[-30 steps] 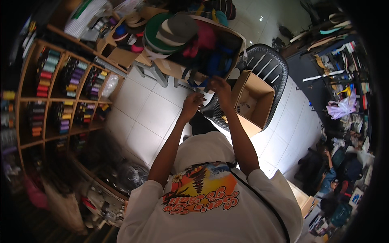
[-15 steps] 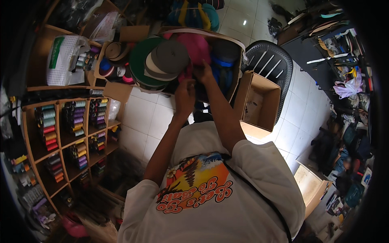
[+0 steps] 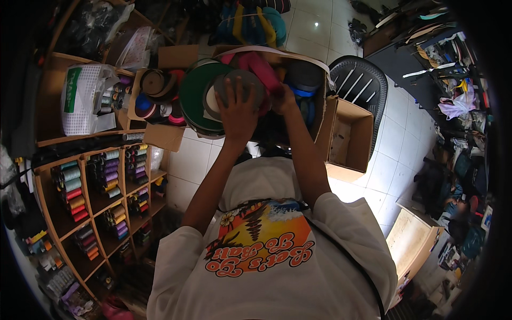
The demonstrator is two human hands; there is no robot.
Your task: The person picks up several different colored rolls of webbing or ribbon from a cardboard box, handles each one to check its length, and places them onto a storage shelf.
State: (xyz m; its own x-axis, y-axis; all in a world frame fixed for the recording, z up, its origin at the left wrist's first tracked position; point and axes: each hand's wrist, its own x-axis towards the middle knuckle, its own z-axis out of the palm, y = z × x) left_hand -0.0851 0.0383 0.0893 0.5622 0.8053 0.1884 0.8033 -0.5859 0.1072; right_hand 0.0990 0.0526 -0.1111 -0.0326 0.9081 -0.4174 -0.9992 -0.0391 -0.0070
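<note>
A wooden rack of thread spools fills much of the left side, its compartments stacked with many colours; on the right, a black slatted chair stands on the white tiles. Between them, straight ahead of the person, is a large cardboard carton crowded with rolls, and just to its right a smaller open carton sits on the chair. A broad green disc lies at the large carton's left part, bearing a cream roll with a grey roll on top. Right of these, over the carton's middle, a pink bundle slants down toward the person, beside a dark blue roll. The left hand is open, fingers spread flat across the grey roll; the right hand is curled closed around the pink bundle's near end, its fingertips hard to make out
</note>
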